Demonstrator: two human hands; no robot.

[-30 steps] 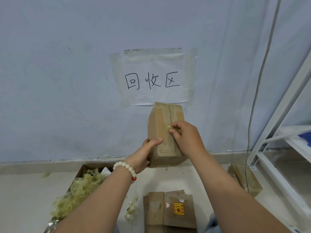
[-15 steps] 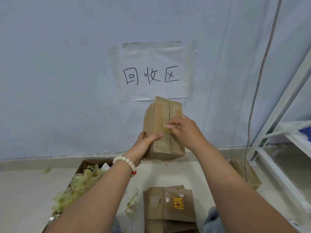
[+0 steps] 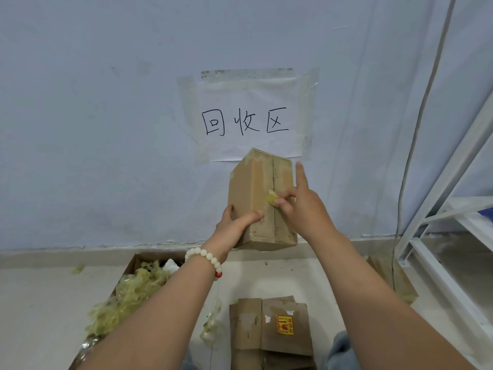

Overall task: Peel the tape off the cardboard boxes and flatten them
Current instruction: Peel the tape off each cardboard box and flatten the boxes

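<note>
A small brown cardboard box (image 3: 253, 182) is held up in front of the wall, its seam running top to bottom. My left hand (image 3: 234, 227) grips its lower left side, thumb across the front. My right hand (image 3: 301, 206) pinches a bunched yellowish strip of tape (image 3: 272, 196) at the seam, about halfway down the box, with one finger sticking straight up.
Flattened cardboard boxes (image 3: 272, 329) lie stacked on the floor below. An open box full of crumpled yellowish tape (image 3: 133, 292) sits at the lower left. A white metal shelf frame (image 3: 437, 231) and a hanging cable stand at right. A paper sign (image 3: 248, 121) is taped to the wall.
My right hand has dragged the tape strip down the seam, from near the top of the box to its middle. The box has tilted slightly.
</note>
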